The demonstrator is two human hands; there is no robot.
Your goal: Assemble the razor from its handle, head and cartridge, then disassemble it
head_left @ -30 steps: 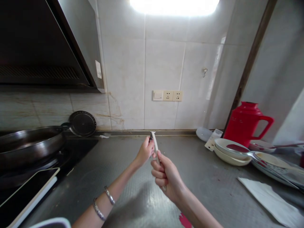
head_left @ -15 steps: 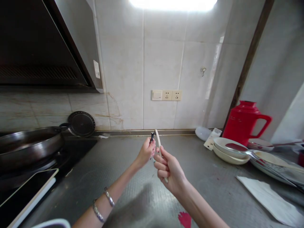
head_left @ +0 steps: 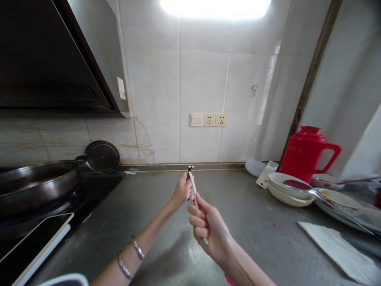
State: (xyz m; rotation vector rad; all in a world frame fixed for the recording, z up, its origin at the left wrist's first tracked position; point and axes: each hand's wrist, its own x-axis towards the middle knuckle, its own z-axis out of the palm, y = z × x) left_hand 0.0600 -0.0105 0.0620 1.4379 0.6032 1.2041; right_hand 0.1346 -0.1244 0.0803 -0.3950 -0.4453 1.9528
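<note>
My left hand (head_left: 181, 191) is closed around a small black tool (head_left: 189, 170) with a narrow T-shaped metal head pointing up; its exact kind is unclear, and most of its handle is hidden in my fingers. My right hand (head_left: 211, 228), nearer to me, grips a slim whitish stick (head_left: 193, 184), slightly curved, whose lower end pokes out below my fingers. The stick's upper tip overlaps the black tool just under its head; whether they touch I cannot tell. Both hands are above the grey metal counter (head_left: 160, 242).
A pan (head_left: 44, 180) sits on the stove at left, with a phone-like slab (head_left: 35, 244) in front. Stacked bowls (head_left: 287, 190), a red thermos jug (head_left: 305, 155) and a white paper sheet (head_left: 336, 250) are at right. Sockets (head_left: 214, 120) are on the tiled wall.
My right hand has shifted slightly left and down, bringing the stick's tip across in front of the black tool. The black tool's metal head has turned and now shows wider.
</note>
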